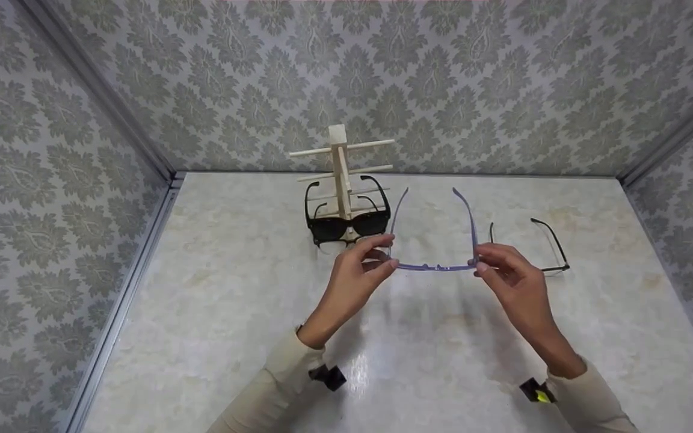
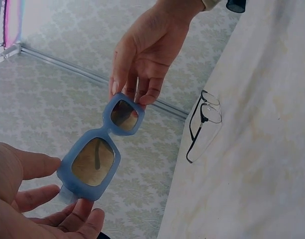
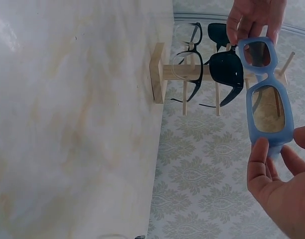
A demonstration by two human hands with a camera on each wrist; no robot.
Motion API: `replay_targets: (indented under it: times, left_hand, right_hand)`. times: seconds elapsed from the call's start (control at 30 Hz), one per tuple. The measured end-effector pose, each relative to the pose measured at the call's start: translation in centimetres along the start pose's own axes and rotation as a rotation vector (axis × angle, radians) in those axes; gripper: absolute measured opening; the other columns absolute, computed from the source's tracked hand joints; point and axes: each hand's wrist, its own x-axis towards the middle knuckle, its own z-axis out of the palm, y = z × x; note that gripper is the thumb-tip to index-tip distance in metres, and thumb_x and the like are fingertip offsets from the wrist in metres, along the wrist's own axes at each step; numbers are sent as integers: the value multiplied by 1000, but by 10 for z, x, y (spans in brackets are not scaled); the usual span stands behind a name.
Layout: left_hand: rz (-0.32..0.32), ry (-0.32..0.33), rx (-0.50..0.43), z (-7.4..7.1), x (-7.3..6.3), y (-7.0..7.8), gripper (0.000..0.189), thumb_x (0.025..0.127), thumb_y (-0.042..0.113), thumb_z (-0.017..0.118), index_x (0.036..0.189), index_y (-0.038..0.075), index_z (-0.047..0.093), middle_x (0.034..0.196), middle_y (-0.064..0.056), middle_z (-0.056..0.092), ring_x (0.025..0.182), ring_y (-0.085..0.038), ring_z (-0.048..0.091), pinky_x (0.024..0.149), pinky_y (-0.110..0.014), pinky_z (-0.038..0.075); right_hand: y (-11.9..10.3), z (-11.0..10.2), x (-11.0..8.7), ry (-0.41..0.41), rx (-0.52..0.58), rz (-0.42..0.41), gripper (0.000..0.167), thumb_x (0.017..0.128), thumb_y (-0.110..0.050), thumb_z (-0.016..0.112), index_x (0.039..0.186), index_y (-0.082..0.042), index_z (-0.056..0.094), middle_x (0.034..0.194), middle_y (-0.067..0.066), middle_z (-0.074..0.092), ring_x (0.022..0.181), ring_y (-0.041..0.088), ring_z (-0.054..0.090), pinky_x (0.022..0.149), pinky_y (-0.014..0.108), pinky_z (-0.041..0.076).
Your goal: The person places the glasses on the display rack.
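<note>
Progress, judged by present layout: work appears partway. 2 pairs sit on the wooden display stand (image 1: 340,174): black sunglasses (image 3: 226,68) and, on the level below, dark-rimmed clear-lens eyeglasses (image 3: 200,69). 2 peg levels show above the black sunglasses. 2 pairs are off the stand: the blue-framed sunglasses (image 2: 105,133) in the hands, and black-framed eyeglasses (image 2: 211,113) on the marbled tabletop (image 1: 232,337). These 2 would count as outstanding if every pair belongs on the pegs.

Grip: both hands are occupied by 1 item. The left hand (image 1: 355,270) pinches the blue frame at its left hinge corner; the right hand (image 1: 521,288) pinches the opposite corner. The frame spans the gap between the hands, raised above the tabletop, its front toward the person and its 2 temples unfolded, pointing toward the rear wall. In the head view it appears right of the stand, with the black-framed eyeglasses beyond the right hand. Exact clearance from the stand cannot be determined.
</note>
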Motion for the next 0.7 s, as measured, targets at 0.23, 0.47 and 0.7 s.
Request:
replay_targets:
  times: [0.23, 0.47, 0.7]
  left_hand:
    - [8, 8, 20, -3, -2, 5, 42, 103, 5, 77, 144, 0, 69, 138, -17, 71, 114, -27, 74, 103, -38, 62]
    - [11, 13, 36, -9, -5, 9, 42, 103, 5, 77, 144, 0, 69, 138, -15, 71, 113, -25, 74, 102, -36, 62]
    - [30, 24, 40, -13, -8, 12, 40, 103, 5, 77, 143, 1, 70, 139, -17, 71, 112, -26, 74, 101, -36, 62]
  right_hand:
    - [-4, 3, 0, -8, 21, -28, 28, 103, 12, 70, 130, 8, 75, 129, 27, 66, 107, 24, 75, 90, 28, 64]
    - [-7, 7, 1, -28, 57, -48, 28, 103, 12, 69, 130, 12, 73, 131, 29, 65, 110, 24, 74, 91, 28, 63]
    - [-11, 10, 4, -34, 54, -43, 27, 103, 12, 69, 129, 10, 74, 131, 27, 65, 109, 24, 75, 91, 28, 64]
